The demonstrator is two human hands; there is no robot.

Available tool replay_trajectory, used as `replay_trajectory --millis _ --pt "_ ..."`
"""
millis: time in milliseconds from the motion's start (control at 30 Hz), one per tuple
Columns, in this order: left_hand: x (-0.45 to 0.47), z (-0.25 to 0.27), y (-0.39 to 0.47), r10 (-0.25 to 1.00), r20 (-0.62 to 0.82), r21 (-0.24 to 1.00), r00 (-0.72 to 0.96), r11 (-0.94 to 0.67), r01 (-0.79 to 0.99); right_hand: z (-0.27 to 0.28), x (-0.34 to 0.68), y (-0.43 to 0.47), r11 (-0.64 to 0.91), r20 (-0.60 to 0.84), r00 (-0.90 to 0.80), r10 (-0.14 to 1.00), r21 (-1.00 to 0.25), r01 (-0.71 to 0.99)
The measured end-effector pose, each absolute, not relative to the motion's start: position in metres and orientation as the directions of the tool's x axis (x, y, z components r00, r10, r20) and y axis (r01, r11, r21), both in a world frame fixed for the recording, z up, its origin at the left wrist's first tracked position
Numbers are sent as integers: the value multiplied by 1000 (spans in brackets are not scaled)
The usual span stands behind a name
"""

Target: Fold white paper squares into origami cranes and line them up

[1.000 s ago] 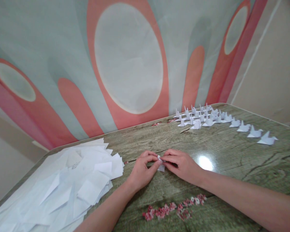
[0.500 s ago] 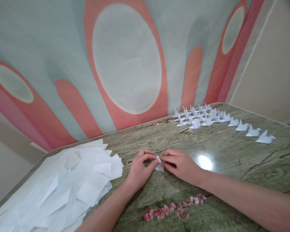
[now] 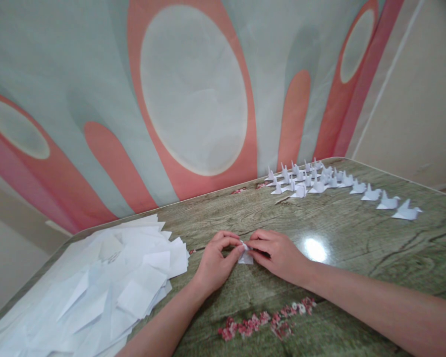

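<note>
A small folded piece of white paper [image 3: 246,258] is held just above or on the wood-patterned table, near its middle. My left hand [image 3: 220,260] pinches its left side between thumb and fingers. From the right, my right hand [image 3: 277,253] closes its thumb and fingertips on the other side. The fingertips hide the upper part of the paper, so its exact folded shape cannot be made out. Several folded white paper birds [image 3: 317,186] stand in rows at the back right, the nearest bird [image 3: 408,210] at the right end.
A wide, loose heap of white paper sheets [image 3: 144,287] covers the table's left side. Pink blossoms [image 3: 249,325] are printed on the tabletop [image 3: 215,208] in front. A wall [image 3: 193,89] with coral and grey shapes rises along the back edge.
Both hands stay in nearly the same place. The folded paper between them has shifted slightly, and its lower part shows a little more.
</note>
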State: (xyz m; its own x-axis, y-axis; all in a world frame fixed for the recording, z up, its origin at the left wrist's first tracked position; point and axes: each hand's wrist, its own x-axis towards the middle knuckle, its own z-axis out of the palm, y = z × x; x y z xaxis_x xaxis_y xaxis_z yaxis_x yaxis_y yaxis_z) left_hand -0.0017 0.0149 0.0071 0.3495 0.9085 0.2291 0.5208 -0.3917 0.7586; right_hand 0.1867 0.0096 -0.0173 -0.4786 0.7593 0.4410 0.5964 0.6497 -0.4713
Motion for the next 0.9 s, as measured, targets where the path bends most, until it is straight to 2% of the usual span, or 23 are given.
replay_trajectory --millis 733,900 --pt "-2 6 16 899 227 771 375 -402 495 -17 186 10 659 435 -496 752 -466 590" --pt "-4 2 16 925 198 791 324 -346 505 -17 186 10 653 425 -497 757 -465 598"
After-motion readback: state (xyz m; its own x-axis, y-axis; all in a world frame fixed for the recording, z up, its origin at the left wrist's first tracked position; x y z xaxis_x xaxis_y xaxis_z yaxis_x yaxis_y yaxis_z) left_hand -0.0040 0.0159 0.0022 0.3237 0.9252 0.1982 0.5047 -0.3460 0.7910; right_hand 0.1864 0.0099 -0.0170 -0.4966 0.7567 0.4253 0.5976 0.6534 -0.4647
